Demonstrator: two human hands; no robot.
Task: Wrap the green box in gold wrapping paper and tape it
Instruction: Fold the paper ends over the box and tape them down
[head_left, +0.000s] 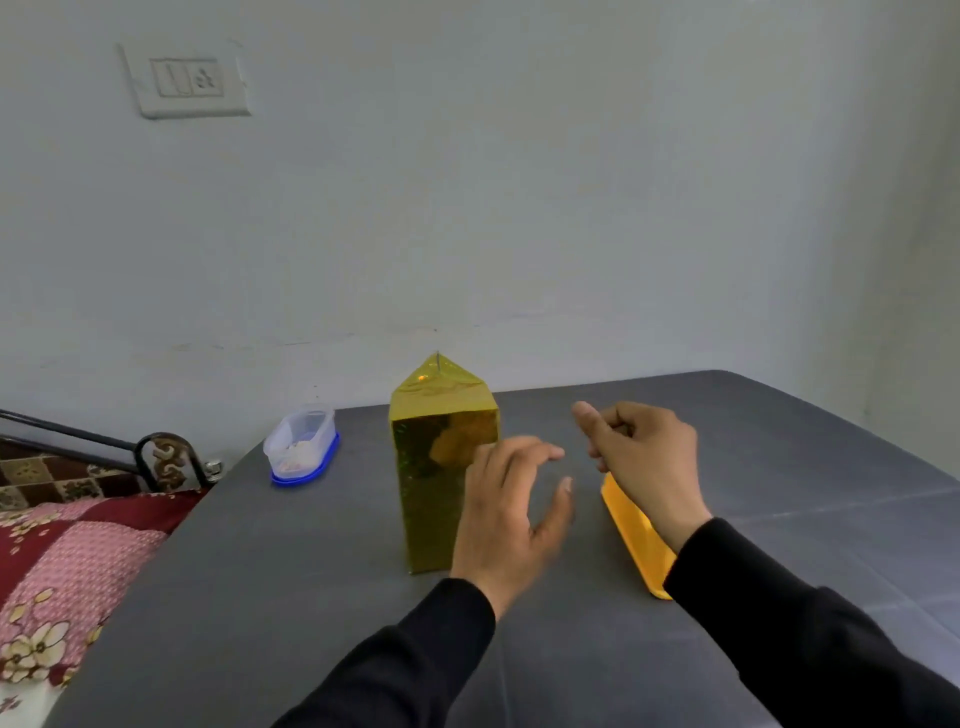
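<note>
Up front, grey table (779, 467) meeting pale wall (519, 208); gold-wrapped box (431, 483) standing upright, peak pointing twelve o'clock; left hand (511, 514) fingers spreading wide, right hand (644, 457) fingers curling, holding nothing.

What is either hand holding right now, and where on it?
Left hand holds nothing. Right hand is curled; whether it pinches anything cannot be told.

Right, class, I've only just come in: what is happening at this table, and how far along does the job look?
A person in black sleeves is wrapping a box in gold paper. It stands upright on the grey table, fully covered, the paper folded to a peak on top. The left hand hovers open just beside it; whether it touches is unclear. The right hand is raised with fingers curled, above a yellow tray; whether it holds anything is unclear. A clear tub with a blue lid sits at the left.
</note>
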